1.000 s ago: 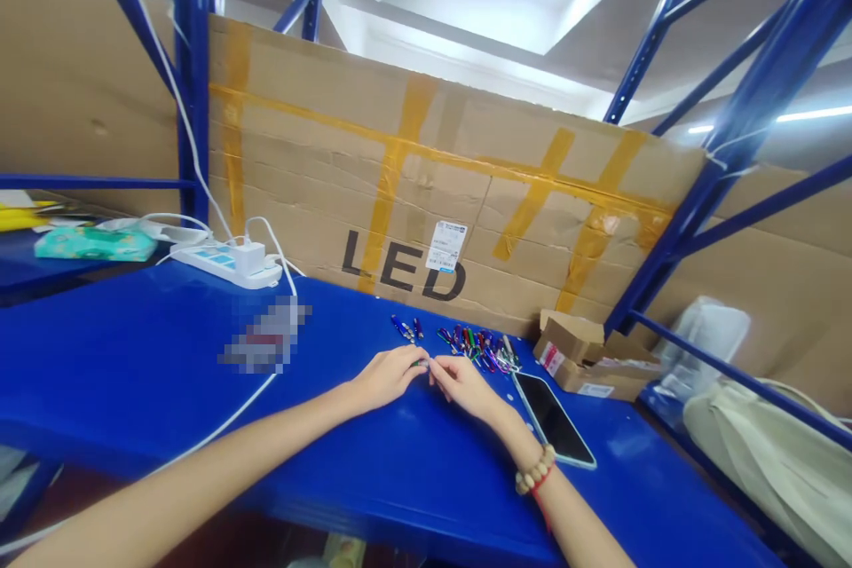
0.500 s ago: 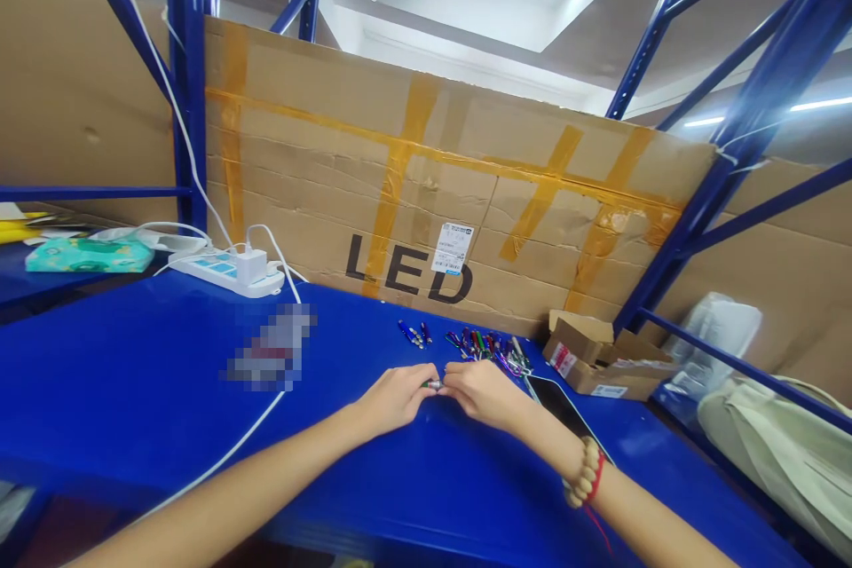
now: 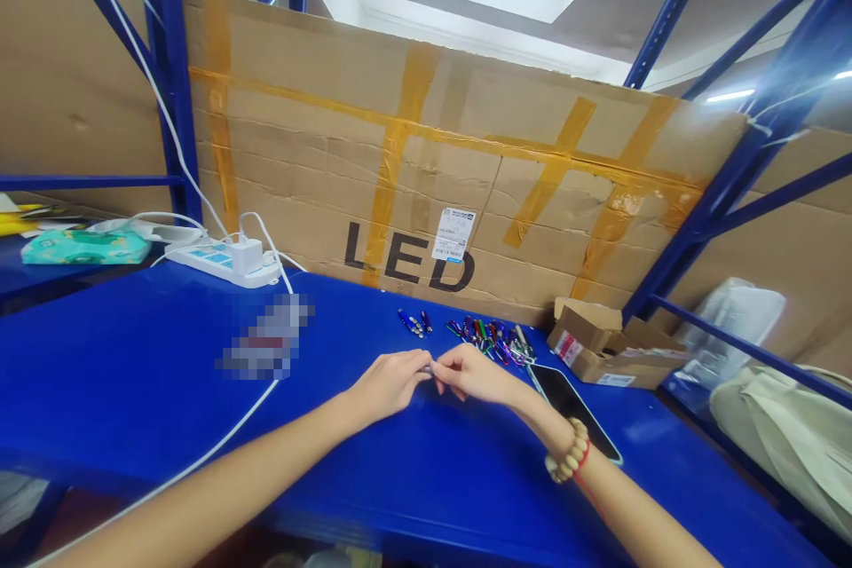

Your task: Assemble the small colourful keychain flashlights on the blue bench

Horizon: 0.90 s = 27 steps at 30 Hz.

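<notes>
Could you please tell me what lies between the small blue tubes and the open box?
A pile of colourful tubes and clips, in the head view.

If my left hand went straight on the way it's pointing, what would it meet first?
Most likely your right hand, whose fingers lie directly ahead of your left hand; whether the two touch is hard to tell.

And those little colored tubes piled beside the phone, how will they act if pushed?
The colored tubes look rounded, so loose ones may roll on the smooth-looking blue table. Lying close together, they'd likely nudge one another. Their shiny surfaces could be slippery.
</notes>
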{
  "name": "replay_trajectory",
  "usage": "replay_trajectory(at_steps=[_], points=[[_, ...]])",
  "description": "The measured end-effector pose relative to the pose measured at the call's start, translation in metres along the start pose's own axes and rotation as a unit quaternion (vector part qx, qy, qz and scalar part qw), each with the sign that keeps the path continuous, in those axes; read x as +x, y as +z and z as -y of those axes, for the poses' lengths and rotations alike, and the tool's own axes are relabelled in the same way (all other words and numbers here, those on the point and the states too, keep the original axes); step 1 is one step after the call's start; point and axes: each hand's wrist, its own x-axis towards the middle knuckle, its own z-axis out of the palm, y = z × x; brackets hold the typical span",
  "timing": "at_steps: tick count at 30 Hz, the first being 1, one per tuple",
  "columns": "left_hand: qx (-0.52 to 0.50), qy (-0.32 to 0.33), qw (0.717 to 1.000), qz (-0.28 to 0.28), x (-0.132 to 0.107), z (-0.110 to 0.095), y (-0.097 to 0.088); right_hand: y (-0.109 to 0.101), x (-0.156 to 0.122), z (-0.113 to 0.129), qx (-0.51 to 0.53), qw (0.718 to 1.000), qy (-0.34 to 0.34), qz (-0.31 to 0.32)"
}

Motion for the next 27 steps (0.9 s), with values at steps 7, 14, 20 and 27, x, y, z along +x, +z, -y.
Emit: replay_trajectory(at_steps=[7,14,20,27], points=[[-0.024,-0.066,0.998,-0.006,0.006,-0.004,-0.005,0.002,0.009,-0.018,0.108,0.993,-0.030,-0.024],[0.007,-0.081,0.997,-0.001,0.011,-0.008,-0.005,-0.012,-0.003,-0.021,0.094,0.994,-0.045,-0.020],[0.025,-0.208,0.973,-0.093,0.017,-0.003,-0.006,-0.035,-0.009,-0.046,-0.115,0.976,0.061,-0.175],[-0.004,-0.223,0.966,-0.133,0.018,0.003,-0.002,-0.030,-0.010,-0.056,-0.234,0.960,0.118,-0.100]])
